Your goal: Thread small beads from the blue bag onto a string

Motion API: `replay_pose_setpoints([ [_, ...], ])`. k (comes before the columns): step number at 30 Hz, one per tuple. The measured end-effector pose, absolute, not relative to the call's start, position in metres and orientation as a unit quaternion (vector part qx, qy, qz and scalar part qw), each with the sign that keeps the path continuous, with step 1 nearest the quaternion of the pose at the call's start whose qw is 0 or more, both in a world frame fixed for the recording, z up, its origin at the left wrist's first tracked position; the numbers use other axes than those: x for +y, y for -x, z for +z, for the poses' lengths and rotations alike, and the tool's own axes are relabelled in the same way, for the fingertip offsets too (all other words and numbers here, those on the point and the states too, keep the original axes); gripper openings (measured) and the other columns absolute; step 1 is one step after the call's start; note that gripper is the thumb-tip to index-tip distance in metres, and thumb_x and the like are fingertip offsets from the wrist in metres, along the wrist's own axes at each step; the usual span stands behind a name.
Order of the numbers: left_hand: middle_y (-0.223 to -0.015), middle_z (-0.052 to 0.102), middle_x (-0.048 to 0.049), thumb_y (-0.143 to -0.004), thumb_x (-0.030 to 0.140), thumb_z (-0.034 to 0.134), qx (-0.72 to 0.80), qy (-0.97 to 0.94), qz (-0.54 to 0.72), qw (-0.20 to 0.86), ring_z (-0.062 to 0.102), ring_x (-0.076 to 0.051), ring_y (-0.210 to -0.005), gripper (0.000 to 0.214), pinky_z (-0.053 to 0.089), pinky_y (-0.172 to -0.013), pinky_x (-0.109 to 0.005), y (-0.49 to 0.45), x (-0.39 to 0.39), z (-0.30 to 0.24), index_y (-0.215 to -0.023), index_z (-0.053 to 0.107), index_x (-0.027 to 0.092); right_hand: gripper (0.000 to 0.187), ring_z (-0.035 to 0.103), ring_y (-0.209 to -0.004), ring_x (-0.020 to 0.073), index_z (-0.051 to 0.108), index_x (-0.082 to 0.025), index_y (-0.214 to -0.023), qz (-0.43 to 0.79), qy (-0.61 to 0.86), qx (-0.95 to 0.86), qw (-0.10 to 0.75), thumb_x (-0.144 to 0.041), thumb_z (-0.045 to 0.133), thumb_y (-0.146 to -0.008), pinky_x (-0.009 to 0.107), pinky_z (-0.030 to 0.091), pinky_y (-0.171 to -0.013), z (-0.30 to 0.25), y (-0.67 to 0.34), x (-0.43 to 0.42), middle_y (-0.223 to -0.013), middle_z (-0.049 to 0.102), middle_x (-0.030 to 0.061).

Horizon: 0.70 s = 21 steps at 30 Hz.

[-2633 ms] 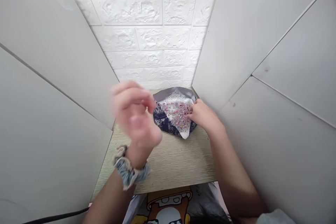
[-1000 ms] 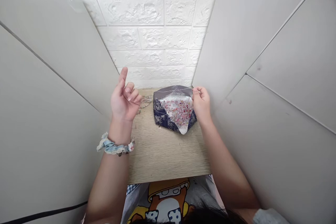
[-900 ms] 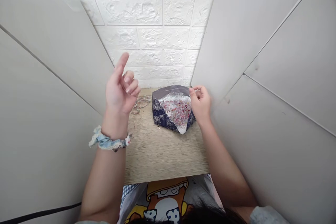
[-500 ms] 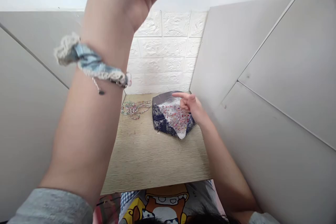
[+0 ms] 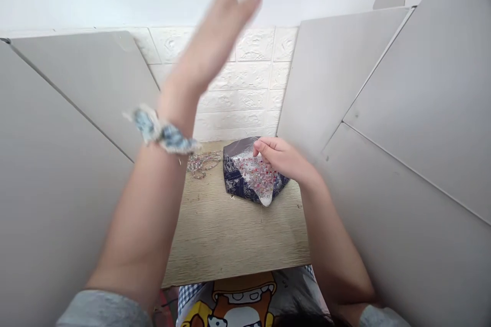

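Head view: left hand (image 5: 210, 43) blurred, fingers spread, one fingertip cut off at top edge. Right hand (image 5: 286, 158) curled above loose beads (image 5: 261, 180); can't tell if gripping anything. Beads in foil-lined, navy-patterned pouch (image 5: 235, 184) on wood-grain surface (image 5: 238, 245). Bead strands (image 5: 205, 160) partly behind left arm (image 5: 148, 204).

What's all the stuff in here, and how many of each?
Table: one, pale wood, in the middle.
Pouch: one, dark blue and silver, at the table's far side.
Small beads: too many to count, mostly pink and red, on the pouch's silver part.
Bead strands: tangled, count unclear, mixed colours, left of the pouch.
Brick-pattern wall: one, white, behind.
Panels: several, pale grey, both sides.
Scrunchie: one, blue and white, left forearm.
Shirt: one, grey with cartoon, bottom.
Left hand: one, blurred, up high.
Right hand: one, over the pouch.
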<state>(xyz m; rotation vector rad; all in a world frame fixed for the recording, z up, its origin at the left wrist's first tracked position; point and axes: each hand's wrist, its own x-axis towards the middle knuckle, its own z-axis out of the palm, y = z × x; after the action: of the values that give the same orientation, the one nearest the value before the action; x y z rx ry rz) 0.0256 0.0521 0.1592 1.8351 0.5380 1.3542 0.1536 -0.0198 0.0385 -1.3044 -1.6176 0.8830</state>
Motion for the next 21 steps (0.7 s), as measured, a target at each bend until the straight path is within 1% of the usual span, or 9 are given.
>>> replay_pose_setpoints([
  [1, -0.129, 0.042, -0.0005, -0.076, 0.022, 0.051, 0.184, -0.764, 0.485, 0.383, 0.039, -0.018, -0.120, 0.051, 0.043, -0.074, -0.020, -0.028, 0.054, 0.154, -0.126, 0.041, 0.021, 0.031, 0.036, -0.049, 0.0078, 0.052, -0.018, -0.065, 0.320, 0.525, -0.663, 0.428, -0.040, 0.040, -0.083, 0.021, 0.029, -0.048, 0.043, -0.153, -0.021, -0.053, 0.041, -0.0036],
  [2, -0.125, 0.047, -0.0026, -0.067, 0.019, 0.063, 0.170, -0.786, 0.440, 0.398, 0.049, -0.015, -0.111, 0.061, 0.044, -0.072, -0.017, -0.029, 0.055, 0.145, -0.125, 0.044, 0.018, 0.030, 0.038, -0.051, 0.0087, 0.052, -0.018, -0.065, 0.284, 0.528, -0.673, 0.434, -0.038, 0.040, -0.083, 0.021, 0.029, -0.051, 0.048, -0.152, -0.022, -0.056, 0.043, -0.0028],
  [3, -0.115, 0.056, -0.0051, -0.062, 0.016, 0.066, 0.167, -0.783, 0.411, 0.437, 0.057, -0.014, -0.097, 0.062, 0.046, -0.068, -0.017, -0.031, 0.055, 0.134, -0.121, 0.048, 0.016, 0.028, 0.040, -0.054, 0.0096, 0.052, -0.018, -0.065, 0.250, 0.531, -0.676, 0.445, -0.036, 0.041, -0.083, 0.022, 0.029, -0.053, 0.052, -0.152, -0.023, -0.058, 0.045, -0.0020],
  [5, -0.088, 0.064, -0.0055, -0.064, 0.013, 0.064, 0.178, -0.744, 0.360, 0.534, 0.061, -0.013, -0.075, 0.044, 0.047, -0.058, -0.017, -0.033, 0.053, 0.109, -0.107, 0.058, 0.013, 0.024, 0.042, -0.058, 0.0115, 0.052, -0.018, -0.065, 0.199, 0.545, -0.661, 0.476, -0.033, 0.043, -0.082, 0.023, 0.028, -0.056, 0.059, -0.150, -0.025, -0.059, 0.047, -0.0007],
  [8, -0.065, 0.061, -0.0032, -0.072, 0.019, 0.057, 0.216, -0.694, 0.321, 0.608, 0.060, -0.013, -0.061, 0.015, 0.043, -0.047, -0.019, -0.033, 0.046, 0.084, -0.085, 0.064, 0.013, 0.021, 0.039, -0.056, 0.0124, 0.051, -0.019, -0.067, 0.146, 0.590, -0.628, 0.487, -0.032, 0.043, -0.082, 0.024, 0.024, -0.055, 0.065, -0.151, -0.029, -0.057, 0.047, 0.0001],
  [11, -0.059, 0.056, -0.0023, -0.073, 0.023, 0.058, 0.231, -0.722, 0.247, 0.603, 0.054, -0.011, -0.049, 0.010, 0.035, -0.040, -0.019, -0.029, 0.044, 0.080, -0.069, 0.062, 0.015, 0.020, 0.036, -0.053, 0.0122, 0.049, -0.020, -0.070, 0.094, 0.635, -0.649, 0.408, -0.030, 0.038, -0.084, 0.025, 0.021, -0.053, 0.064, -0.154, -0.031, -0.058, 0.048, 0.0006],
  [16, -0.041, 0.039, 0.0034, -0.070, 0.025, 0.062, 0.247, -0.781, 0.186, 0.543, 0.030, -0.004, -0.034, 0.021, 0.018, -0.035, -0.020, -0.021, 0.051, 0.080, -0.052, 0.057, 0.016, 0.023, 0.033, -0.051, 0.0122, 0.045, -0.020, -0.068, 0.051, 0.668, -0.671, 0.319, -0.026, 0.031, -0.085, 0.026, 0.019, -0.052, 0.053, -0.158, -0.027, -0.058, 0.045, 0.0003],
  [19, -0.038, 0.030, 0.0046, -0.071, 0.027, 0.061, 0.281, -0.782, 0.169, 0.531, 0.022, -0.003, -0.033, 0.025, 0.012, -0.034, -0.020, -0.015, 0.055, 0.075, -0.050, 0.057, 0.015, 0.026, 0.036, -0.053, 0.0126, 0.045, -0.021, -0.069, 0.059, 0.667, -0.677, 0.306, -0.032, 0.030, -0.087, 0.025, 0.019, -0.052, 0.043, -0.157, -0.025, -0.061, 0.047, 0.0007],
  [21, -0.038, 0.026, 0.0054, -0.075, 0.032, 0.056, 0.265, -0.752, 0.193, 0.572, 0.019, -0.002, -0.032, 0.027, 0.011, -0.033, -0.019, -0.011, 0.057, 0.076, -0.055, 0.057, 0.014, 0.027, 0.037, -0.054, 0.0128, 0.045, -0.021, -0.070, 0.071, 0.668, -0.677, 0.301, -0.035, 0.030, -0.088, 0.025, 0.020, -0.052, 0.036, -0.156, -0.023, -0.062, 0.049, 0.0008],
])
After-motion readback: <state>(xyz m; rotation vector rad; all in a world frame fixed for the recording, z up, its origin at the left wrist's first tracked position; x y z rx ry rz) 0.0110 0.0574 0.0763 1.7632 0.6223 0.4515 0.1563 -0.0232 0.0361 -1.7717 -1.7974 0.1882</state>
